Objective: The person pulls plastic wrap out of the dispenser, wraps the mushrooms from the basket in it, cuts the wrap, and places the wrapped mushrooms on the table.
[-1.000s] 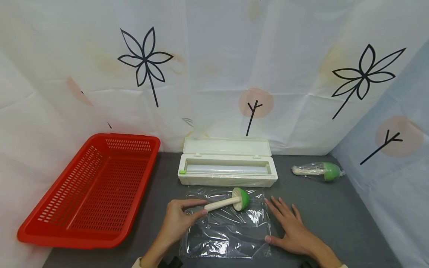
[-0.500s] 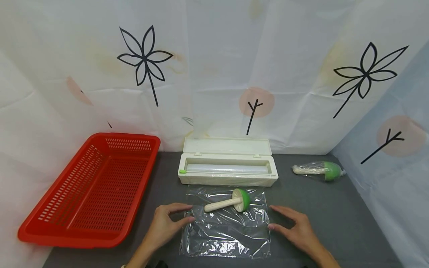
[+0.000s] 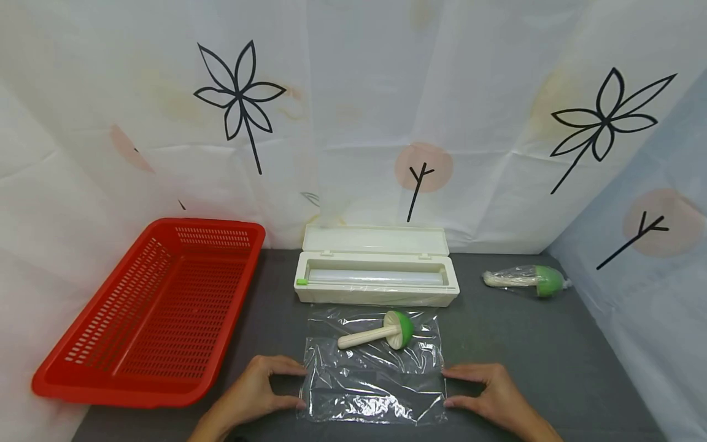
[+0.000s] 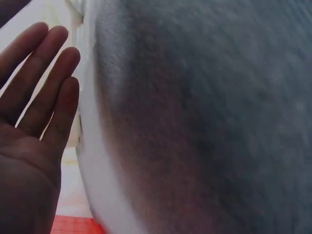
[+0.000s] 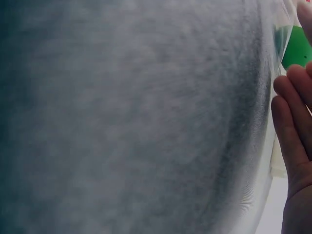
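A toy mushroom [image 3: 371,336] with a green cap and pale stem lies on a sheet of plastic wrap [image 3: 381,393] on the dark table. Its cap points right. Beside the sheet's left edge is my left hand [image 3: 259,393], thumb and forefinger apart and their tips right at the film. My right hand [image 3: 491,396] mirrors it, fingertips right at the sheet's right edge. Extended fingers of the left hand show in the left wrist view [image 4: 39,92]. Part of the right hand's extended fingers [image 5: 292,126] fills the edge of the right wrist view.
Behind the sheet stands a white wrap dispenser [image 3: 375,298], lid up, with a roll of film [image 3: 375,278] inside. A red plastic basket [image 3: 160,319] sits at the left. Far right lies another mushroom [image 3: 525,280], wrapped in film. A white printed cloth [image 3: 353,123] hangs behind.
My left hand has let go of the mushroom's stem and moved left and toward me. The right hand has also come nearer me along the sheet's edge. The mushroom stays lying on the film.
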`<state>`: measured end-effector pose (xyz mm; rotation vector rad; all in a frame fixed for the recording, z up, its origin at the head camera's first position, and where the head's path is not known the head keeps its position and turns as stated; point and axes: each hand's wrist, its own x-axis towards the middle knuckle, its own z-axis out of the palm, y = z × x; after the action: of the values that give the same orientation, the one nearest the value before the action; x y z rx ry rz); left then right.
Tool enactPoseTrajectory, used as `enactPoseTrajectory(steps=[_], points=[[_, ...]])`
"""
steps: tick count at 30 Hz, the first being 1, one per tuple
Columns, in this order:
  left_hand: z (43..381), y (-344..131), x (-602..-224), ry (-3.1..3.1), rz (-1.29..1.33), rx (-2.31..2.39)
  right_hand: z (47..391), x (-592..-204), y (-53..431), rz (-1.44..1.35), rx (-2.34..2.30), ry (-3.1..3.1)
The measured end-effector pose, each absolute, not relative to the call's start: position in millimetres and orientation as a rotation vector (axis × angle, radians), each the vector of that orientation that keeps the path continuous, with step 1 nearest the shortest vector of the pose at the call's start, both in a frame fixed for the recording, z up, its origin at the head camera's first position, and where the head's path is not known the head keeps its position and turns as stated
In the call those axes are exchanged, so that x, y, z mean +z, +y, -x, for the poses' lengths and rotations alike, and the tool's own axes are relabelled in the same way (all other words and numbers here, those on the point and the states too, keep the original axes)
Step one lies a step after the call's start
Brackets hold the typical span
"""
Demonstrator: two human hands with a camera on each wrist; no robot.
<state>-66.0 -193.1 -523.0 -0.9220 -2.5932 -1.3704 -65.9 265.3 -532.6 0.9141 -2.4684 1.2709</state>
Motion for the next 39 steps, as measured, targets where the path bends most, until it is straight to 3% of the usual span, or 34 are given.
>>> enactPoseTrajectory(steps=[11, 20, 28, 39], points=[[61, -193, -525, -2.668, 1.21, -0.955, 61, -524, 266, -1.326, 0.953, -2.58], [62, -192, -527, -2.592, 1.266, -0.984, 61, -527, 263, -1.515, 0.886, -2.387], [69, -183, -530, -2.333, 1.3, -1.32, 62, -534, 262, -1.44, 0.993, -2.319], [74, -178, -516, -2.361, 0.928, -1.677, 62, -513, 258, -1.048, 1.378, -2.402]])
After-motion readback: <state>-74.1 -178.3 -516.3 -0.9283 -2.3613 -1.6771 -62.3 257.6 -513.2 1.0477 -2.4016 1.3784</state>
